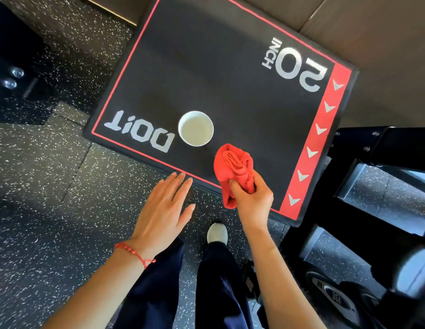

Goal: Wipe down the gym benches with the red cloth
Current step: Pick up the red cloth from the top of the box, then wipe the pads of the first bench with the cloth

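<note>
The right hand (253,198) held the red cloth (233,169) bunched up, with the thumb and fingers curled round its lower part. The cloth stuck up out of that hand, over the near edge of the black box (206,67) with the red border. It looked like the wiping had not started yet, though I could not tell if the cloth was touching the top. The left hand (164,207) was flat and loose, fingers straight, holding nothing, and its fingertips (180,176) were near the box's front edge. Just past the cloth, a little toward the left hand's side, stood a white paper cup (195,128) with some liquid in it. That cup was in the way. I think the next move needed the free left hand to lift the cup off, or the cloth would have to go around it with care so nothing spilled. To the right of the right hand stood a dark rack (382,186) with weights (325,288) low down. Below both hands were dark trouser legs (218,293), a pale shoe (217,232) and the speckled floor (52,186).
</note>
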